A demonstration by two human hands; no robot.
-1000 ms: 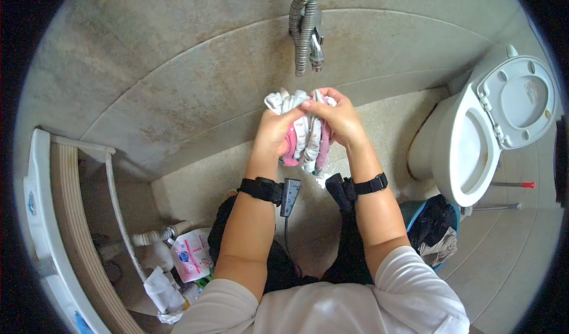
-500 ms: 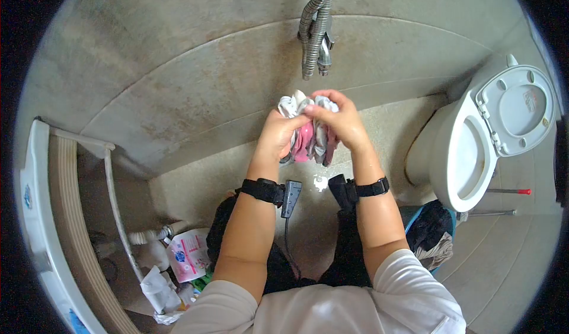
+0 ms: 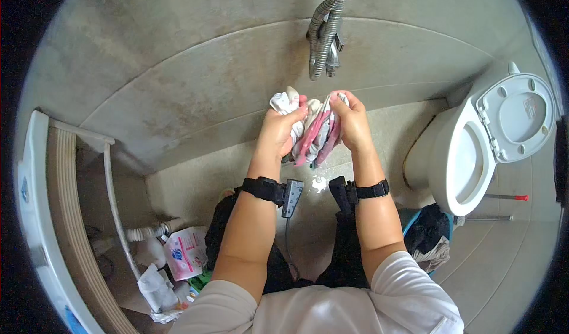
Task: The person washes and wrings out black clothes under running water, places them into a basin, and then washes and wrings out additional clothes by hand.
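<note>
A bunch of white, pink and grey socks [image 3: 312,134] hangs between my two hands, above the wet floor and below the tap. My left hand [image 3: 281,128] is closed around the white, left side of the bunch, thumb lying over the top. On the other side, my right hand [image 3: 352,119] pinches the upper right end between thumb and fingers. The pieces dangle in folds, so single socks are hard to separate by eye. Each wrist wears a black strap with a dark device.
A metal hose and tap [image 3: 325,44] come off the wall ahead. To the right stand a toilet [image 3: 424,156] with its lid raised and a blue bucket [image 3: 409,220] of dark clothes. A pink-and-white detergent bag [image 3: 187,254], a pipe [image 3: 115,198] and a white appliance [image 3: 32,198] are at left.
My hands have moved slightly apart, spreading the bunch between them. The right hand has shifted a little right, and more of the pink and cream pieces shows.
</note>
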